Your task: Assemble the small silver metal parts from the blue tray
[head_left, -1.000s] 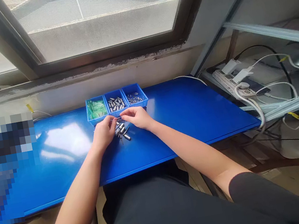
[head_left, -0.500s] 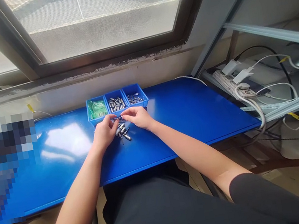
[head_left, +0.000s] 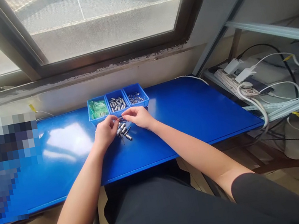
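My left hand (head_left: 107, 130) and my right hand (head_left: 139, 117) meet just in front of three joined blue bins. Fingers of both are pinched together, and something thin and dark seems to lie between them, too small to name. Below the fingertips a small pile of metal cylinders and thin pins (head_left: 125, 132) rests on the blue table (head_left: 184, 113). The left bin (head_left: 99, 117) contains clear green-tinted bags. Short silver cylinders (head_left: 117, 103) fill the middle bin. In the right bin are thin metal pins (head_left: 136, 98).
A window (head_left: 106, 30) rises behind the table. To the right, beyond the table's edge, a power strip (head_left: 233, 81) with white plugs and cables sits by a metal frame (head_left: 295, 105). A pixelated area covers the far left.
The whole view has shifted slightly to the right. Both hands keep nearly the same pinched pose over the pile.
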Motion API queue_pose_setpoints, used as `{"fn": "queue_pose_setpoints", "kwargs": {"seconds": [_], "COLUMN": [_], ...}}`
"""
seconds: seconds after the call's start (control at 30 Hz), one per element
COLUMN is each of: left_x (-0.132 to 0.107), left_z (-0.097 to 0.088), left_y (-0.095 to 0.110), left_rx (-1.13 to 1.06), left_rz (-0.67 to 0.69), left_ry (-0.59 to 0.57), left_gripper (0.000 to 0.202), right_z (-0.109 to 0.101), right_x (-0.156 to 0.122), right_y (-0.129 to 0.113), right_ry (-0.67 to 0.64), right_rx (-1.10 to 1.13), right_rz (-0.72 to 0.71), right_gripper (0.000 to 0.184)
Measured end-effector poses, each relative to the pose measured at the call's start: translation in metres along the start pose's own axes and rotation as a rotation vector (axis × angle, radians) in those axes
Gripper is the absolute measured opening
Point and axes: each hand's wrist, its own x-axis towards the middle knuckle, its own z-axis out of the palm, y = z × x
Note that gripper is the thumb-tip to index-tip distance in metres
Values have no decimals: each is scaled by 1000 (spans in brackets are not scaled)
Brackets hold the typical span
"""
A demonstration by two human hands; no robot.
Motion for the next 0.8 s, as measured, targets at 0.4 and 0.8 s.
{"fn": "queue_pose_setpoints", "kwargs": {"seconds": [0.4,0.8], "left_x": [-1,0], "left_z": [1,-1], "left_y": [-2,-1], "left_rx": [-14,9], "left_rz": [5,22], "left_ry": [37,60], "left_gripper": [12,15], "right_z": [0,-1], "right_x": [1,2], "right_y": [1,0], "right_ry": [3,-20], "right_rx": [-13,63], "right_rz": [26,96], "right_gripper": [17,24]}}
